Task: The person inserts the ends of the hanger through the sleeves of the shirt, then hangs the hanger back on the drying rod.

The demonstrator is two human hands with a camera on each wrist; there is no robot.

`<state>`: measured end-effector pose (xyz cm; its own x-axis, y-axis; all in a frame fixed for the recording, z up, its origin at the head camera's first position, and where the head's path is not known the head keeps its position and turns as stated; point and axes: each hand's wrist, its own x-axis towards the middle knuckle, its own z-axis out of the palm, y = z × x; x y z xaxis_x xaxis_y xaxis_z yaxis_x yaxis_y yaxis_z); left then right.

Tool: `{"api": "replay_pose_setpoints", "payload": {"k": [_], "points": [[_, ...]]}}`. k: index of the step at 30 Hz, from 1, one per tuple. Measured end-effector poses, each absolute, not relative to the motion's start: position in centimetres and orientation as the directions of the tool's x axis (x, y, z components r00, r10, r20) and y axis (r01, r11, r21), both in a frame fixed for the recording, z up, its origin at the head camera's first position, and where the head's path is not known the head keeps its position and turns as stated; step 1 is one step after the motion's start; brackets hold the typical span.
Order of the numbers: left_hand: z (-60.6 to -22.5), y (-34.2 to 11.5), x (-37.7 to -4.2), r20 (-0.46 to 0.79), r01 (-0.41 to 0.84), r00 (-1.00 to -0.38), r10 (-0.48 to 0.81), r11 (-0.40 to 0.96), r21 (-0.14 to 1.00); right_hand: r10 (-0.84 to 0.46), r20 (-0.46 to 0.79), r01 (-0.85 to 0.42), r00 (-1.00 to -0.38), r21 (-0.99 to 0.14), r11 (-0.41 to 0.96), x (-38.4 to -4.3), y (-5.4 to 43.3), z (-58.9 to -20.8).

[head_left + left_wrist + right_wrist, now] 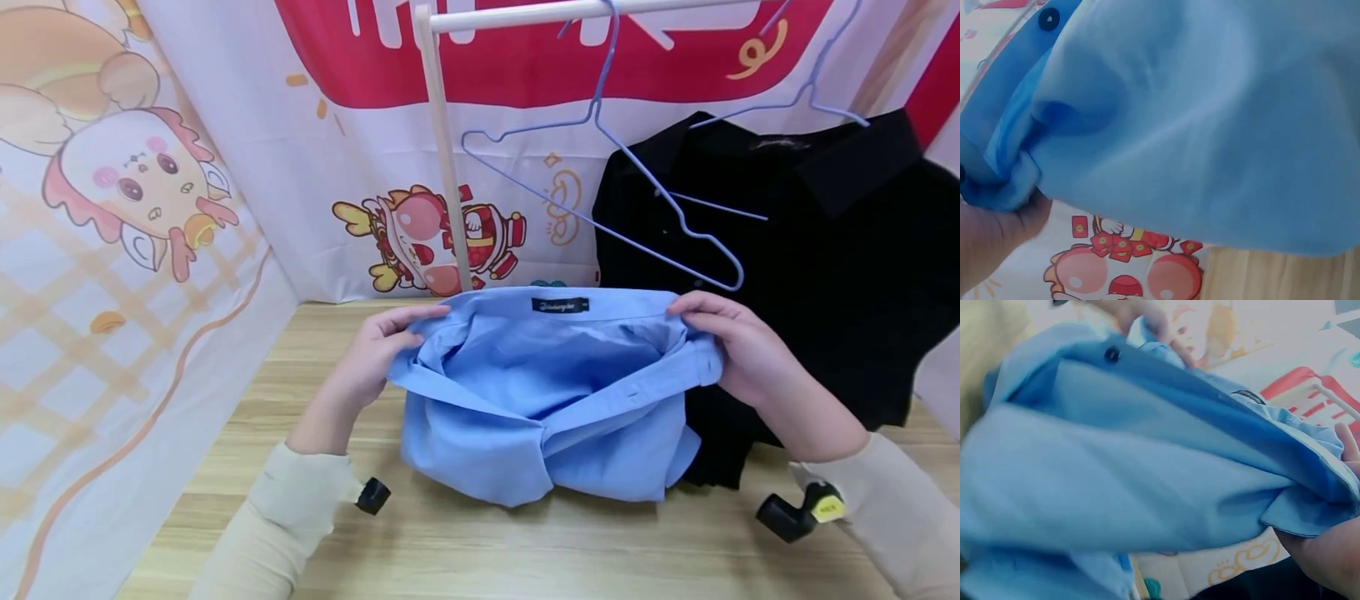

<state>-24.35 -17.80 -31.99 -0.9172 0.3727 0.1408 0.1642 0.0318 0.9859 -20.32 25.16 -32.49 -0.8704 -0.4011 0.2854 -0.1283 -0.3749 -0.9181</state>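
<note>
A light blue button shirt (480, 442) hangs between both hands, its collar spread wide and the black neck label (560, 305) facing up. At the collar's left end, my left hand (375, 350) pinches the cloth between thumb and fingers. My right hand (738, 346) grips the opposite end near a buttonhole. The shirt's lower part bunches close over the table. In the left wrist view a dark button (1049, 19) shows on the front edge. The right wrist view looks along the open collar, with a button (1112, 354) on the near band.
An empty blue hanger (600, 125) hangs from a wooden rack (442, 150) just behind the shirt. To the right, a black shirt (817, 275) hangs on another blue hanger (810, 87). The wood-grain table (450, 550) lies below, with a printed cloth (360, 150) behind.
</note>
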Motion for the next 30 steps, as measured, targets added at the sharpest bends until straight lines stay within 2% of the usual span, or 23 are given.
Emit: {"api": "replay_pose_setpoints", "payload": {"k": [4,6,8,13,16,20,27,30], "points": [[-32.3,-18.3,-24.4,0.136,0.086,-0.882,0.451,-0.13,0.988,-0.485,0.347,-0.026,-0.803,-0.833,-0.552,-20.8,25.6,-32.7],[-32.7,-18.5,-24.6,0.118,0.035,-0.869,0.48,-0.178,0.983,-0.514,0.345,0.028,-0.785,-0.809,-0.587,-21.0,25.8,-33.1],[-33.3,-18.7,-24.7,0.083,-0.019,-0.864,0.497,-0.197,0.98,-0.516,0.308,0.054,-0.8,-0.818,-0.572,-21.1,25.9,-33.7],[-35.2,-19.0,-25.3,-0.014,-0.094,-0.872,0.489,-0.141,0.986,-0.424,0.112,0.058,-0.899,-0.929,-0.366,-21.2,25.8,-35.2],[-36.1,-18.9,-25.6,-0.06,-0.121,-0.879,0.474,-0.101,0.987,-0.368,0.023,0.082,-0.93,-0.96,-0.268,-21.2,25.7,-35.9],[-36.6,-18.6,-25.9,-0.103,-0.141,-0.884,0.457,-0.049,0.989,-0.323,-0.049,0.109,-0.945,-0.979,-0.171,-21.3,25.6,-36.2],[-36.8,-18.6,-25.7,-0.191,-0.167,-0.895,0.402,0.094,0.981,-0.317,-0.117,0.078,-0.941,-0.988,0.134,-21.5,25.5,-36.4],[-37.0,-18.6,-25.7,-0.226,-0.169,-0.888,0.4,0.174,0.97,-0.333,-0.093,0.041,-0.938,-0.987,0.158,-21.5,25.6,-36.4]]}}
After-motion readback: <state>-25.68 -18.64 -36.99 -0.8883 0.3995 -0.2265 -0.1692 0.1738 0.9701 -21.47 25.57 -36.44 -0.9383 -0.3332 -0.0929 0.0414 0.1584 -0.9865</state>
